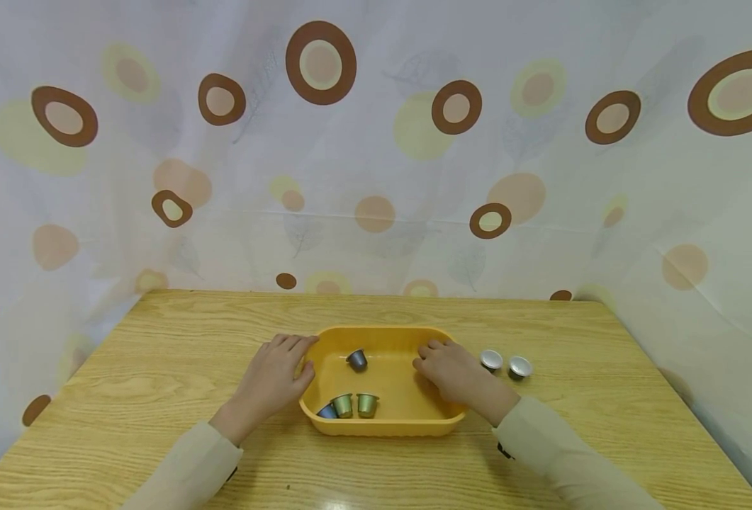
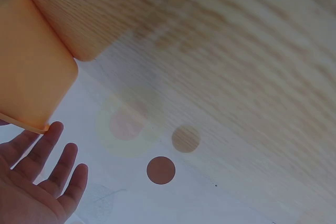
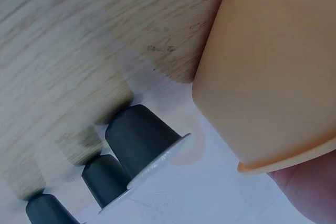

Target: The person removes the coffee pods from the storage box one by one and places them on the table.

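Tray [image 1: 385, 428] is lying directly between my hands, around the middle of the visible table [image 1: 184, 340], its long axis running left to right, so that each hand is meeting a short end. Left hand [image 1: 276, 372] is resting at the left end, a fingertip touching the rim near the far left corner; fingers are spreading loosely, curling round nothing. Right hand [image 1: 455, 374] is crossing the right rim, fingers bending down inside; it is lying further over the tray than the left. Whether those fingers are pinching anything I cannot tell, my own knuckles hiding the tips. Counting: one tray, four capsules showing in it. One dark capsule [image 1: 358, 361] is lying tilted toward the far long side, left of centre, left hand nearer. One blue capsule [image 1: 327, 411] is tucking into the near left corner, partly hidden by the rim; two green capsules [image 1: 356, 406] are sitting in a row to its right, along the near long side. Outside, beyond the tray's right end, two white-lidded capsules [image 1: 505, 364] are standing on the table, lids up, just beside my right wrist. The right wrist view, however, is showing three black capsules [image 3: 140, 140] there, narrow ends down; one is presumably hiding behind my right arm in the head view. Patterned curtain [image 1: 376, 149] is hanging behind the table's far edge.
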Motion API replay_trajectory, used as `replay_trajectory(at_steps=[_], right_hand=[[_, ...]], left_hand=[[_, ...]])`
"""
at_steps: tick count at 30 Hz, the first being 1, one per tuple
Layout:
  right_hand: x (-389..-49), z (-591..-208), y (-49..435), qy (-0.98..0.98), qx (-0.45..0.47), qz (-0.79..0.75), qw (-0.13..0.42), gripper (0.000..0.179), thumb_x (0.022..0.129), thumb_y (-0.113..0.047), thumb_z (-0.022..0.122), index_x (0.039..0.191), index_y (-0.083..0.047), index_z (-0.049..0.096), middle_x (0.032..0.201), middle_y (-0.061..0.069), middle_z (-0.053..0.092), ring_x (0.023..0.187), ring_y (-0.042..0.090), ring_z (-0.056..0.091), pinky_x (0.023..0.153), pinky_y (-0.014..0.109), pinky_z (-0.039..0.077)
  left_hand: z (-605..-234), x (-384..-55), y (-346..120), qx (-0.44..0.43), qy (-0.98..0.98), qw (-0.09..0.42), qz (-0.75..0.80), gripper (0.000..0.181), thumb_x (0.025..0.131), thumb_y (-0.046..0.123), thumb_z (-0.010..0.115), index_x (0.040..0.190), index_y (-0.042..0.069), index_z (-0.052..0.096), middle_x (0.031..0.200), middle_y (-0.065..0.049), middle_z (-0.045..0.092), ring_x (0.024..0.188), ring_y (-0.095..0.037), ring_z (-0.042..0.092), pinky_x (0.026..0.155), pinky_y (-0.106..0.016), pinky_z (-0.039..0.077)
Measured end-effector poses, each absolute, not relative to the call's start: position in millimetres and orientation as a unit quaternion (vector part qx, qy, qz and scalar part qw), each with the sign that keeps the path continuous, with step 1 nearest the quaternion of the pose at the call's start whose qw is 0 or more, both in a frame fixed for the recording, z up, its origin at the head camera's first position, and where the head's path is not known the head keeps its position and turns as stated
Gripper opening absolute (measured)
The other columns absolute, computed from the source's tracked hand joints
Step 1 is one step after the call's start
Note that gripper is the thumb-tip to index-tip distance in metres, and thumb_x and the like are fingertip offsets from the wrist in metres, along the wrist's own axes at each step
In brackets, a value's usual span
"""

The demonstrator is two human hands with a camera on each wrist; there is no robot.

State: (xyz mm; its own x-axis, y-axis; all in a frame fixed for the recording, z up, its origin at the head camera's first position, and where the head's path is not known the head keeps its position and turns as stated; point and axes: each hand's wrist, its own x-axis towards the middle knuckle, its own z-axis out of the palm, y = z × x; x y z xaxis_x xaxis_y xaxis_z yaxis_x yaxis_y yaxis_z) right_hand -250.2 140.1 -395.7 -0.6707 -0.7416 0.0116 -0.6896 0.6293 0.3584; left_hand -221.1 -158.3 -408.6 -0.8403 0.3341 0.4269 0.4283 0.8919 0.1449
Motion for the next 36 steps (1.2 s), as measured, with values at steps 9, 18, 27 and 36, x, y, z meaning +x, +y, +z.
replay_trajectory(at_steps=[9,18,27,36], right_hand=[[-250.5,-396.7,143.3,-0.884,0.416,-0.176,0.118,0.011,0.078,-0.008,0.069,0.086,-0.014,0.065,0.083,0.0,0.057,0.077,0.017,0.048,0.069,0.029,0.043],[-250.4,-395.5,142.3,-0.882,0.411,-0.189,0.135,0.006,0.079,-0.011,0.068,0.085,-0.014,0.067,0.081,0.0,0.057,0.076,0.017,0.05,0.065,0.026,0.043],[-251.0,-396.2,142.0,-0.887,0.404,-0.189,0.122,0.005,0.082,-0.015,0.065,0.087,-0.015,0.064,0.075,-0.002,0.061,0.07,0.016,0.049,0.063,0.027,0.041],[-253.1,-395.3,144.7,-0.884,0.42,-0.151,0.138,0.009,0.082,-0.025,0.066,0.08,-0.017,0.061,0.07,-0.003,0.055,0.067,0.015,0.045,0.059,0.027,0.038]], left_hand=[[-410.1,-221.3,-158.6,-0.198,-0.953,0.196,-0.12,0.038,0.085,0.022,0.058,0.122,0.013,0.058,0.113,-0.002,0.063,0.105,-0.022,0.055,0.088,-0.04,0.046],[-410.1,-220.6,-158.8,-0.196,-0.954,0.191,-0.12,0.038,0.086,0.022,0.056,0.122,0.013,0.058,0.114,-0.001,0.063,0.106,-0.022,0.054,0.089,-0.04,0.045],[-409.4,-220.5,-158.6,-0.196,-0.956,0.183,-0.121,0.039,0.086,0.023,0.055,0.124,0.014,0.056,0.114,-0.001,0.062,0.106,-0.022,0.054,0.089,-0.04,0.045],[-409.8,-221.8,-159.7,-0.199,-0.954,0.189,-0.118,0.038,0.086,0.023,0.055,0.123,0.014,0.057,0.114,-0.001,0.062,0.106,-0.021,0.054,0.089,-0.04,0.045]])
